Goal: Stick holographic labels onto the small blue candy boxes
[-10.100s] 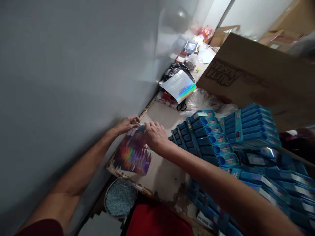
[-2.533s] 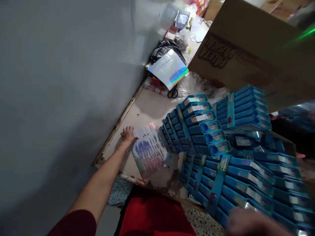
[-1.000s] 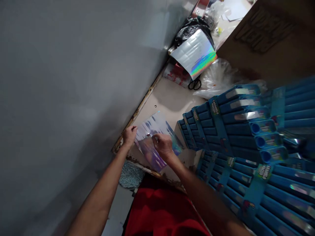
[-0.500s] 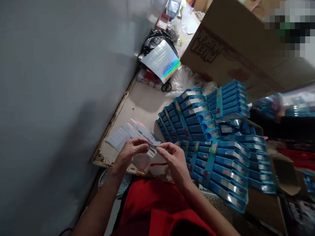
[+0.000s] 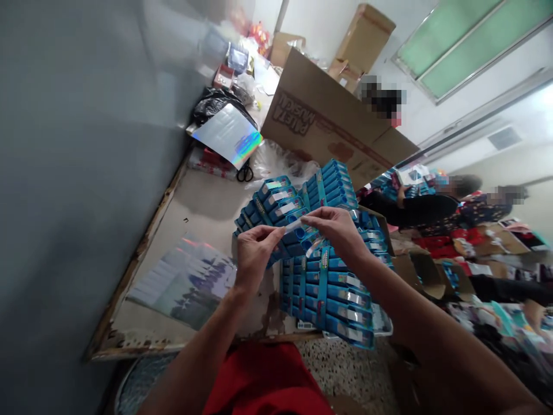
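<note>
Between my two hands a small whitish strip (image 5: 293,225), which looks like a sticker, is stretched over the blue packs. My left hand (image 5: 256,249) pinches its left end between thumb and fingertips. The right end is pinched by my right hand (image 5: 332,226). Just behind and below the strip stand stacked blue boxes (image 5: 276,199) with clear ends and pale labels. More blue boxes (image 5: 328,294) lie nearer to me, under my right hand. To the left on the table, a shiny sticker sheet (image 5: 185,282) lies flat.
A holographic sheet (image 5: 228,132) rests on a black bag (image 5: 211,104) by the wall. Scissors (image 5: 245,172) lie beside clear plastic (image 5: 280,161). A large cardboard box (image 5: 328,121) stands at the back. People (image 5: 423,207) are at the right. The worn table edge (image 5: 142,242) runs along the wall.
Both hands have moved up and away from the sticker sheet to the blue boxes, with the strip between them. My view has turned to the right.
</note>
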`<state>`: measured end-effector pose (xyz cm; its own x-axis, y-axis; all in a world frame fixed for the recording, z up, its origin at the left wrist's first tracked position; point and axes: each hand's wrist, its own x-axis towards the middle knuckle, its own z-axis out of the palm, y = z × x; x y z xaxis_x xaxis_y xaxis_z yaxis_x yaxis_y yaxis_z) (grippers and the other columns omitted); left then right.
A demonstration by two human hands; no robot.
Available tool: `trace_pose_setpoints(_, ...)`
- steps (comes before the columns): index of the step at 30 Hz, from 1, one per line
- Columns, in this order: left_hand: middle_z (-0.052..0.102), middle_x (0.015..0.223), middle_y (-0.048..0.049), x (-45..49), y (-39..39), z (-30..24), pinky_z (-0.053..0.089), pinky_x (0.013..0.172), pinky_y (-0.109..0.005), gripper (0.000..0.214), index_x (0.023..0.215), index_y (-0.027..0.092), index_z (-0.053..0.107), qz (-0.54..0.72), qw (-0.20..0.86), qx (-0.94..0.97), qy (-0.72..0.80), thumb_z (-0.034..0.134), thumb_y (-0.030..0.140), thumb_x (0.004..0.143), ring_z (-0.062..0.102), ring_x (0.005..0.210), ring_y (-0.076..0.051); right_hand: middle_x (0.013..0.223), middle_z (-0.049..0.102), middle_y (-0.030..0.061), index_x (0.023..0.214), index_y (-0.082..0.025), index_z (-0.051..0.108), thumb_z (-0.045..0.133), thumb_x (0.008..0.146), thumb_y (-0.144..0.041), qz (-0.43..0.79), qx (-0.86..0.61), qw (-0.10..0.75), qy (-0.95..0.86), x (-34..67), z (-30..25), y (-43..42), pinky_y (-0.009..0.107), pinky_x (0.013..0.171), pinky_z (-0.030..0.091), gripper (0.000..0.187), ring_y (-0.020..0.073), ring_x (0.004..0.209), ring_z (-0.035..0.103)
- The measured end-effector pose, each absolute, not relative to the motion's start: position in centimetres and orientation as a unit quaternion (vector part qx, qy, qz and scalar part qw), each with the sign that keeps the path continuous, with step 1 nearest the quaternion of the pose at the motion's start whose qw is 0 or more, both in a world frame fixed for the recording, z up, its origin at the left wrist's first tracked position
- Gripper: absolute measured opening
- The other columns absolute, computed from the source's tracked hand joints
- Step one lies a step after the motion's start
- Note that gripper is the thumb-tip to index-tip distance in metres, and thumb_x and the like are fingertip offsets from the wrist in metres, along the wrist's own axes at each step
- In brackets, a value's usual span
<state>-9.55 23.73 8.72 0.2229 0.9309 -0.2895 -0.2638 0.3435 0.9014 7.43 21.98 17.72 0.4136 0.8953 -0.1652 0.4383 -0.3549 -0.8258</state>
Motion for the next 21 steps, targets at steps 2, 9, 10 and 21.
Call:
trace_pose_setpoints(2,0.067,0.065,-0.0001,-8.3,24.5,8.3,0.045,0.054,-0.027,0.026,0.072,0.022,0.077,0.433,0.689,0.374,0.444,0.080,0.048,0.076,0.056,0.056,-0.013,0.063,0.066,0.0006,0.075,-0.014,0.078,0.084,0.067,-0.045,0.339,-0.760,0.351,-0.430,9.1,16.5,23.1,0.026,0.056,0.043,0.032,0.0112,0.057,0.052)
trace_pose_setpoints(9,0.069,0.067,-0.0010,-8.2,25.1,7.2,0.048,0.058,-0.029,0.024,0.074,0.023,0.077,0.429,0.683,0.374,0.458,0.080,0.047,0.077,0.061,0.060,-0.015,0.066,0.070,0.0029,0.075,-0.014,0.077,0.082,0.068,-0.042,0.358,-0.744,0.349,-0.442,9.5,14.9,24.0,0.026,0.058,0.045,0.029,0.0122,0.059,0.056)
trace_pose_setpoints(10,0.070,0.067,-0.0011,-8.2,25.1,7.0,0.048,0.058,-0.029,0.025,0.074,0.023,0.077,0.430,0.686,0.369,0.457,0.081,0.047,0.077,0.061,0.060,-0.015,0.067,0.070,0.0034,0.075,-0.014,0.077,0.082,0.068,-0.043,0.358,-0.745,0.348,-0.443,9.4,14.8,24.0,0.026,0.058,0.045,0.030,0.0126,0.059,0.057)
trace_pose_setpoints(21,0.063,0.063,0.0019,-5.8,25.7,3.7,0.038,0.048,-0.021,0.047,0.073,0.016,0.067,0.386,0.784,0.192,0.446,0.097,0.045,0.052,0.051,0.051,-0.008,0.069,0.065,-0.0005,0.098,-0.017,0.062,0.091,0.056,-0.044,0.308,-0.808,0.294,-0.407,11.7,13.3,24.9,0.026,0.051,0.046,0.058,0.0158,0.058,0.061)
